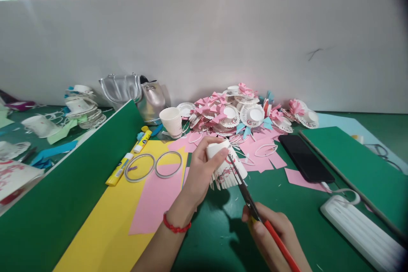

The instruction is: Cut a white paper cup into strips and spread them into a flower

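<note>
My left hand (204, 168) grips a white paper cup (228, 174) printed with red blossoms, its base up and its rim pointing down. The cup's lower wall is slit into narrow strips, like a fringe. My right hand (270, 229) is closed round the orange and yellow handles of a pair of scissors (251, 208). The dark blades reach up along the cup's right side, and the cup's wall lies at the blades. A red braided bracelet (177, 225) circles my left wrist.
Behind my hands lies a heap of cut paper cups with pink bows (236, 110). Left are an uncut cup (171, 121), glue sticks (119, 170), tape rings (168, 165) and a green divider (79, 182). Right are a phone (304, 159) and a power strip (360, 231).
</note>
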### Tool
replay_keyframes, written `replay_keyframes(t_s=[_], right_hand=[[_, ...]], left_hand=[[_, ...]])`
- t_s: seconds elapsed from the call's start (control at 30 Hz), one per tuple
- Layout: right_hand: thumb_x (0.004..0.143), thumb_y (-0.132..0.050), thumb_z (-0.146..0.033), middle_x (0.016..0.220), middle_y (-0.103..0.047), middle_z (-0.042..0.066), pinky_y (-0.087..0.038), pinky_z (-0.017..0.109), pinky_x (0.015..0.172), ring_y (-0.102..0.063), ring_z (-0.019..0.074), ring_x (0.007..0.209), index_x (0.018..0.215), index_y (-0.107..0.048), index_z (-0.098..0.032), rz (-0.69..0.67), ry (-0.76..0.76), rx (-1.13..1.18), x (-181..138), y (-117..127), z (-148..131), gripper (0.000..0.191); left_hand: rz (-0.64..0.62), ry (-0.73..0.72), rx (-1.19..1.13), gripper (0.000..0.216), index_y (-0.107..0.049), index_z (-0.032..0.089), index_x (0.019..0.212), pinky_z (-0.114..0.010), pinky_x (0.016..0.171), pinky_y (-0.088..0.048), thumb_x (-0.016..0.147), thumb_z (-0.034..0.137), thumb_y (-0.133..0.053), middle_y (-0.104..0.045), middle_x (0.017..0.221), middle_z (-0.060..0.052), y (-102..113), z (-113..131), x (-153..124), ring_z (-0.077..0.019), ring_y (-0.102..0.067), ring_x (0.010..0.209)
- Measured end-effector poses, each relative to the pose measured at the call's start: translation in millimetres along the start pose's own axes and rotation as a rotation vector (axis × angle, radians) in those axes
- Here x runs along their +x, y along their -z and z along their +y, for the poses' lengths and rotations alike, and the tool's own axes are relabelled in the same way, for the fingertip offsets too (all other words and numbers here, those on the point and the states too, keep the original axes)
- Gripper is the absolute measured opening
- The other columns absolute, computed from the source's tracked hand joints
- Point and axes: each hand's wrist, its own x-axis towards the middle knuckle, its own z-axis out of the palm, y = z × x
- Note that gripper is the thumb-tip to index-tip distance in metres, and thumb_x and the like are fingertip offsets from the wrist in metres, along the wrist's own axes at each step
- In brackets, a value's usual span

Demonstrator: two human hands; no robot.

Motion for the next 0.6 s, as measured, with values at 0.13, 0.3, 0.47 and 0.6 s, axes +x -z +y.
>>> replay_keyframes(t_s=[0.13,0.3,0.47,0.6], right_hand=[[0.077,-0.056,-0.059,0.061,-0.056,0.000,-0.044,0.024,0.049,-0.050,0.0158,0.050,0.086,-0.067,-0.020,0.006,-0.041,-0.008,-3.5,1.8,3.3,0.042],[0.075,-0.058,-0.061,0.096,-0.064,0.010,-0.051,0.035,0.068,-0.061,0.0256,0.075,0.120,-0.057,-0.026,-0.123,-0.039,0.086,-10.9,10.9,2.6,0.057],[0.076,-0.055,-0.062,0.079,-0.062,0.005,-0.050,0.032,0.063,-0.059,0.0233,0.068,0.117,-0.055,-0.027,-0.222,0.007,0.144,-4.0,17.3,-7.7,0.054],[0.073,-0.047,-0.071,0.066,-0.053,0.001,-0.046,0.028,0.054,-0.051,0.0187,0.057,0.106,-0.056,-0.022,-0.262,0.030,0.236,4.0,13.6,-10.2,0.060]], left_hand=[[0.031,-0.024,0.054,0.023,-0.059,0.022,0.085,-0.020,0.053,-0.043,0.068,0.030,-0.073,-0.056,0.070,0.004,-0.1,2.2,-0.4,-0.0098,-0.053,0.060],[0.143,-0.025,-0.033,0.030,-0.056,0.021,0.086,-0.020,0.051,-0.045,0.064,0.028,-0.074,-0.058,0.068,0.004,2.4,10.9,3.1,-0.0098,-0.055,0.056],[0.203,-0.014,-0.074,0.035,-0.052,0.021,0.090,-0.021,0.050,-0.047,0.063,0.025,-0.074,-0.057,0.065,0.005,5.0,15.6,3.4,-0.0090,-0.055,0.052],[0.135,-0.010,-0.029,0.028,-0.056,0.020,0.086,-0.019,0.053,-0.046,0.064,0.024,-0.074,-0.059,0.069,0.004,1.5,11.1,1.1,-0.0089,-0.056,0.057]])
